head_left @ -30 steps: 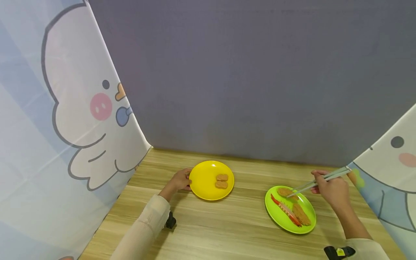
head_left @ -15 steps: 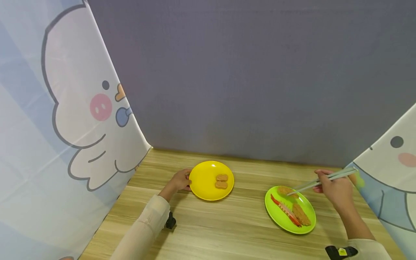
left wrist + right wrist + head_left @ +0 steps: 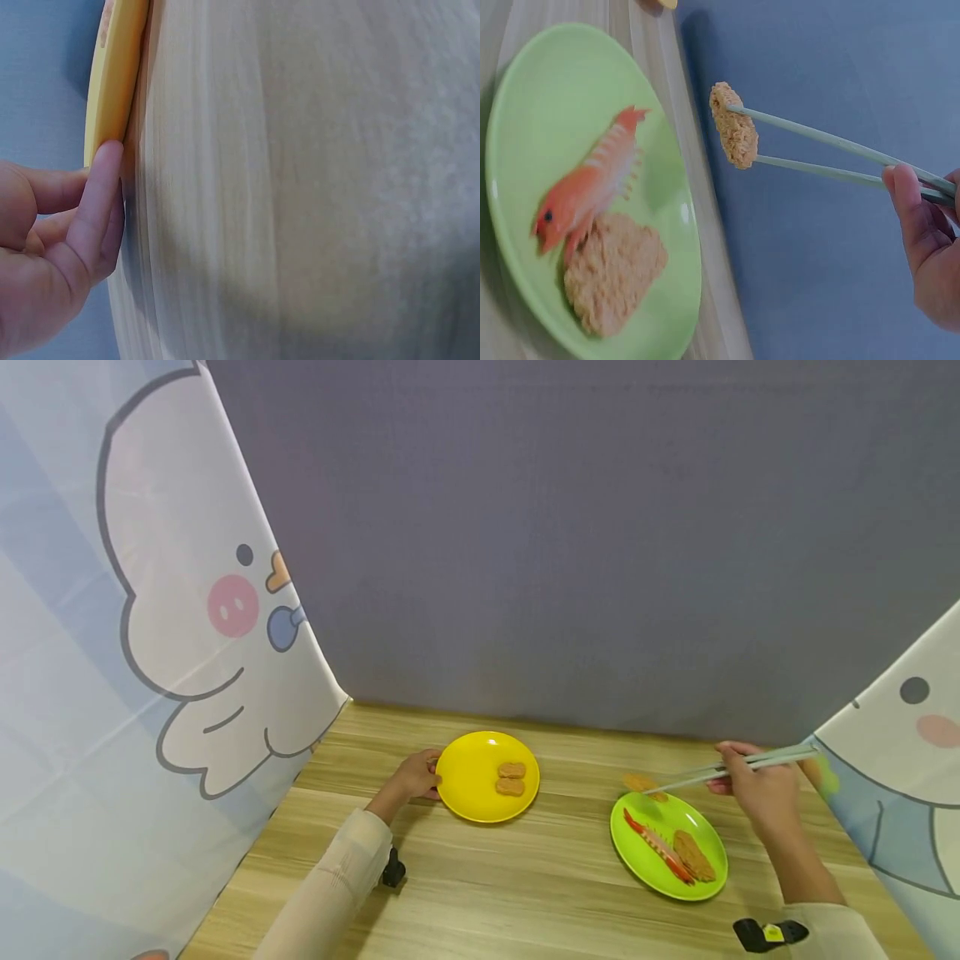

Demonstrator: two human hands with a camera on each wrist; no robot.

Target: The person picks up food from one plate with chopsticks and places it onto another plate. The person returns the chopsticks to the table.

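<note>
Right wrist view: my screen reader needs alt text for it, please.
Pale green chopsticks, held by the right hand, pinch a breaded patty in the air above a green plate. The plate holds a shrimp and another patty.

Lifted cutlet — motion-blurred; yellow plate — edge-on, cropped.

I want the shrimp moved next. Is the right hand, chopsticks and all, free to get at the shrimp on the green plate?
Probably not yet: the chopsticks in the right hand are pinching a fried piece. The shrimp itself lies uncovered on the green plate.
</note>
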